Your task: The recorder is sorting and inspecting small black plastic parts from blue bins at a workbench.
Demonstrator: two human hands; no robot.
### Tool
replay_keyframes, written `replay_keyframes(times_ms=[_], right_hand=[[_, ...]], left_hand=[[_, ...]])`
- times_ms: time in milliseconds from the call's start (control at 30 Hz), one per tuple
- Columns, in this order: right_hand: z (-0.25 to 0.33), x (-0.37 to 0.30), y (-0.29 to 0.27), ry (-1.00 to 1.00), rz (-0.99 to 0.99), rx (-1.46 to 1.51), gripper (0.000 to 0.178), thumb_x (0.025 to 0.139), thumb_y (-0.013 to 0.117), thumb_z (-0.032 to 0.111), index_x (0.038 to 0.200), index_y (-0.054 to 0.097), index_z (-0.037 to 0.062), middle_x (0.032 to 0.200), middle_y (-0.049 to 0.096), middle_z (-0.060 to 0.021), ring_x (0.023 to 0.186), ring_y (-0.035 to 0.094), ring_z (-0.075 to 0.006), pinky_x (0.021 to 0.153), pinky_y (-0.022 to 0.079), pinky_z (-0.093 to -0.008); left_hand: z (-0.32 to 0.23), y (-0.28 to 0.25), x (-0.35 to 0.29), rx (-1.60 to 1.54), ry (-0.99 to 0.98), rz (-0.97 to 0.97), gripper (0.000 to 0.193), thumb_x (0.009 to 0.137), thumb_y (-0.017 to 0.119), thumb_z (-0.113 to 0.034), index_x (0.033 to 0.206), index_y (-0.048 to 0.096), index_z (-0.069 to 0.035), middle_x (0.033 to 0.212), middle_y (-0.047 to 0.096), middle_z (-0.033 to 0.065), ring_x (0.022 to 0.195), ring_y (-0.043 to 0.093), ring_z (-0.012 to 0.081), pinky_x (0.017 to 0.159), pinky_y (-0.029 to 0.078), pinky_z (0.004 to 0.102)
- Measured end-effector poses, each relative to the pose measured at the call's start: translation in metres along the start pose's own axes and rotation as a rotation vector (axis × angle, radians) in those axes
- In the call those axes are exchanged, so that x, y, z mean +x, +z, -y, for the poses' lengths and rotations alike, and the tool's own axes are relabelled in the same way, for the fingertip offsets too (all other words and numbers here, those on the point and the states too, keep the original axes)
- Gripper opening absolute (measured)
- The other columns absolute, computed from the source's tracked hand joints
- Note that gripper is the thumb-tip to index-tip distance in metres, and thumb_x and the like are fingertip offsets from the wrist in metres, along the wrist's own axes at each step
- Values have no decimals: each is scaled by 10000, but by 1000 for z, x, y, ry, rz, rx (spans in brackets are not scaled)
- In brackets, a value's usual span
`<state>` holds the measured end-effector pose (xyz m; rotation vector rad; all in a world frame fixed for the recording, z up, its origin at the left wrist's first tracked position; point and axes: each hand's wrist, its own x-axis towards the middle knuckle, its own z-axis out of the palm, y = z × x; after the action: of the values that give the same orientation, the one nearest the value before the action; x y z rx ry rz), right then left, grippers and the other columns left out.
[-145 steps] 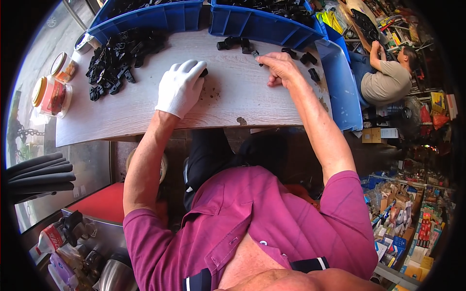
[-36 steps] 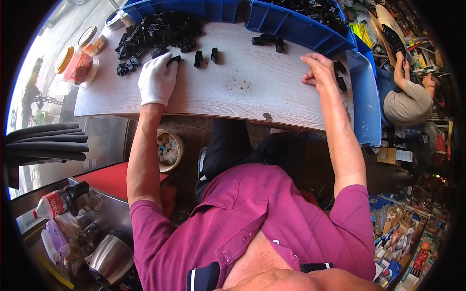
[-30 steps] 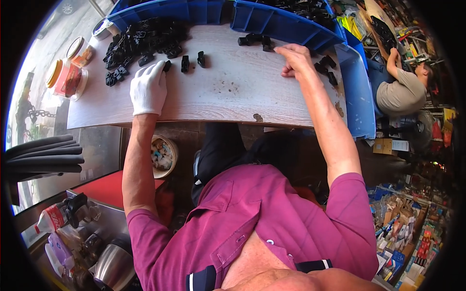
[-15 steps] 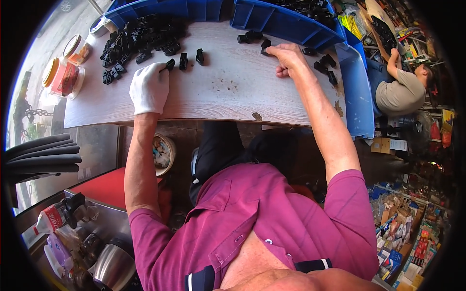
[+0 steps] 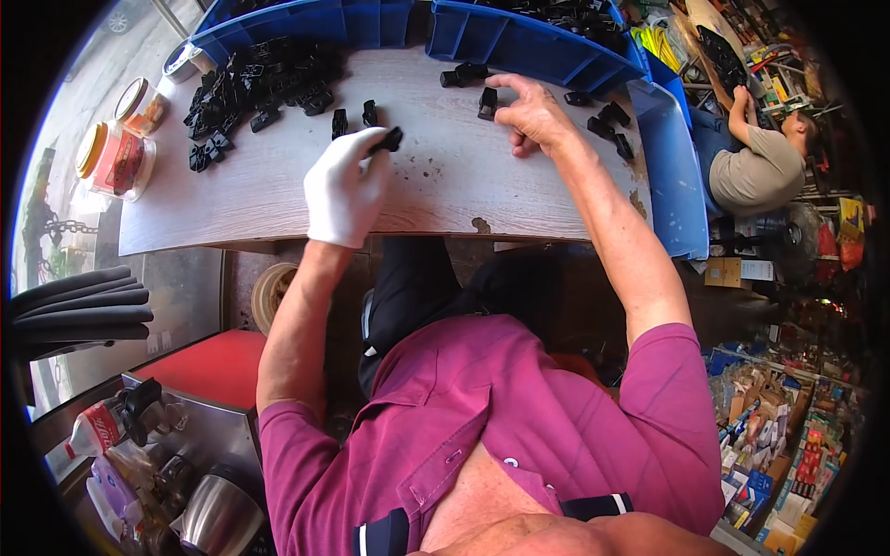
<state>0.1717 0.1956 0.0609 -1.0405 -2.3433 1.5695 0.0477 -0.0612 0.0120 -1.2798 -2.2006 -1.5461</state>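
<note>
Worktop [image 5: 250, 199] in pale wood grain lies under both of the person's hands. The white-gloved left hand [image 5: 345, 190] is near its front edge, its grip narrow on a held part [image 5: 393, 139], small and black, pinched between thumb and fingers. Just beyond that hand, a pair of loose parts [image 5: 370, 113] sits on the surface, slightly apart from each other; farther left spreads a large heap [image 5: 264, 85] of similar black parts.

The bare right hand [image 5: 536, 113] has a wide grip at a single part [image 5: 488, 104] on the worktop: the forefinger stretches past its far end and the thumb lies just beside it, though whether either touches cannot be told. A small cluster [image 5: 464, 75] lies beyond, and several more parts [image 5: 612, 120] lie to the right of the hand.

Along the far side stand a left blue bin [image 5: 306, 28] and a right blue bin [image 5: 528, 44], the latter holding black parts. Two lidded jars [image 5: 119, 165] stand near the left end.
</note>
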Motion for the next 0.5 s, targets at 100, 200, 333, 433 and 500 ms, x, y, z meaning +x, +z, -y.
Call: replay_keyframes(times_ms=[100,200,333,433,500], right_hand=[[1,6,2,26,-13,-131,523,851,705,50,1361,612,122,621,543,25,467,536,-79,380,495,-270],[3,6,3,62,43,-174,528,837,737,75,1350,616,109,620,527,29,469,516,-79,375,475,-263],[0,5,5,96,10,-189,511,788,783,164,1282,661,126,773,583,-17,576,567,-132,446,521,-292],[-5,7,7,45,27,-195,466,788,770,174,1243,678,137,790,595,-17,580,558,-129,450,509,-288],[-9,7,9,-20,33,-196,414,824,743,136,1231,670,130,652,539,31,480,488,-77,384,432,-249]], left_hand=[[-5,27,9,-35,58,10,200,872,707,-77,1071,727,-58,967,729,162,865,717,351,762,572,380],[-5,49,25,-18,89,21,203,869,697,-94,1067,729,-59,967,727,163,891,706,362,795,567,407],[-4,75,45,48,144,43,231,876,669,-108,1096,738,-91,980,726,151,920,694,366,821,563,442],[2,93,56,144,223,78,246,895,635,-112,1113,746,-132,963,715,141,897,682,365,800,566,453],[3,99,57,165,291,174,249,898,625,-106,1109,751,-147,969,713,137,886,677,364,787,569,455]])
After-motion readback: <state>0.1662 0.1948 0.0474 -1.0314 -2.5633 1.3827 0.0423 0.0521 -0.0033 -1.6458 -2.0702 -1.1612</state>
